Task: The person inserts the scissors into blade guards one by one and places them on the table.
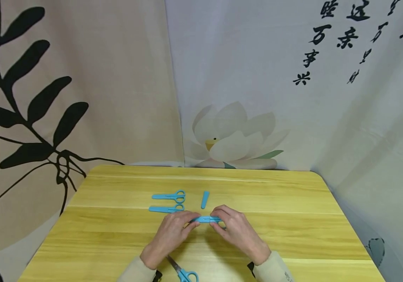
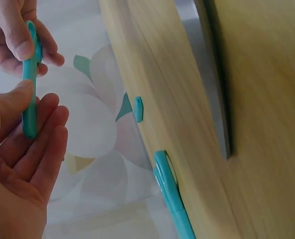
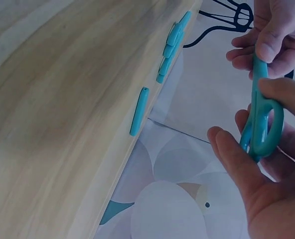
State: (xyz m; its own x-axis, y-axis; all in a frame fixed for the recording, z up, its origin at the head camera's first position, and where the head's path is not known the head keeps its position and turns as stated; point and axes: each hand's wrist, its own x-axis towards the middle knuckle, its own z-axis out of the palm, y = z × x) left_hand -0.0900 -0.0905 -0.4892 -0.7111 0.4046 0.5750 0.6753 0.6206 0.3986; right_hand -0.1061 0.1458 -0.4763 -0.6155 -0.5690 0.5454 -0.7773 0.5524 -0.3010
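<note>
A pair of blue scissors (image 1: 205,219) with its blades inside a blue cover is held level between both hands, above the table. My left hand (image 1: 173,231) pinches the cover end between thumb and fingers. At the handle end, my right hand (image 1: 238,231) grips the scissors with thumb and fingers. In the right wrist view the finger loops (image 3: 269,129) show under the right thumb. The left wrist view has the cover (image 2: 30,114) lying along the left fingers, its tip pointing down.
Two more covered scissors, one farther (image 1: 167,196) and one nearer (image 1: 164,209), lie parallel behind the left hand. A loose blue cover (image 1: 205,199) lies beyond the hands. Near the front edge, between the forearms, is a pair of uncovered scissors (image 1: 187,275), partly hidden by the left arm.
</note>
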